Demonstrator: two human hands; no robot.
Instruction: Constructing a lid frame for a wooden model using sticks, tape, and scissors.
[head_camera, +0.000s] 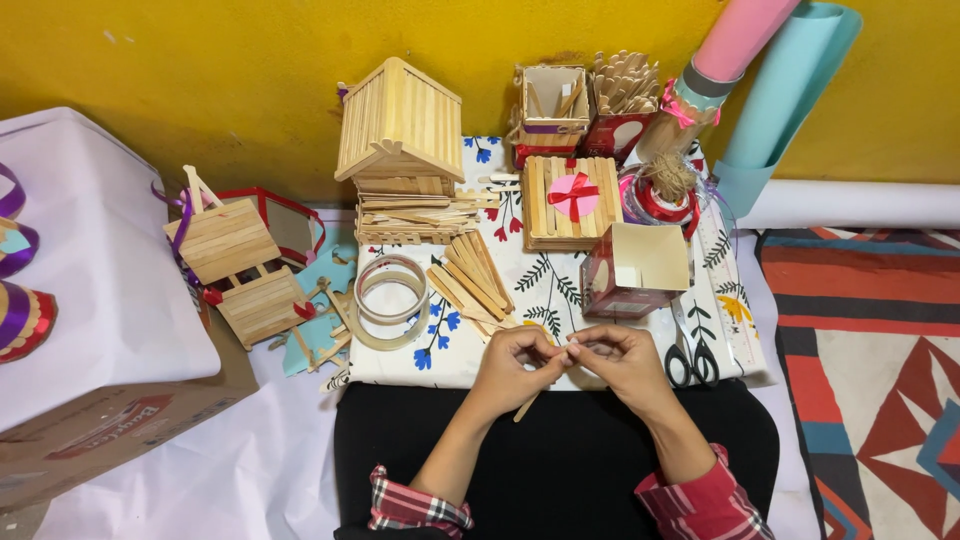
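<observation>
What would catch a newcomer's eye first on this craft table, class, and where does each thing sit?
The pale wooden stick house stands tall at the back, against the yellow wall. To its right lies a flat stick box with a pink disc and red bow. At the near edge, the left hand and right hand meet in a pinching grip on one thin wooden stick.

left hand (515, 368): fingers pinched | right hand (625, 362): fingers pinched | fingertips meeting, forearms converging

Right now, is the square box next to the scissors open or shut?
Open. The square box has no lid on it; its pale inner walls and floor show from above. It looks empty, beside the scissors.
</observation>
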